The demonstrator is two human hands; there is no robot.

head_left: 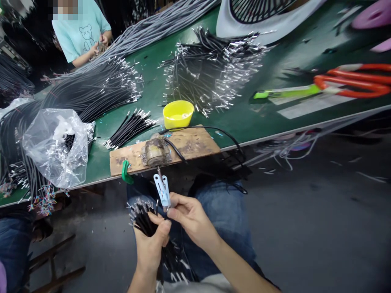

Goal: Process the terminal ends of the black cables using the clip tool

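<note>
My left hand is wrapped round a bundle of short black cables with silvery tips, held above my lap. Just to its right, my right hand pinches something small and silvery at the lower end of a light-blue clip; its exact shape is too small to tell. The clip hangs at a thin metal rod below a brownish cylindrical device, which is fixed on a wooden board at the table edge. A green clamp sits at the board's left end.
On the green table are a yellow cup, a small row of black cables, larger cable piles, a plastic bag, orange-handled scissors, a green cutter and a fan. A person stands across the table.
</note>
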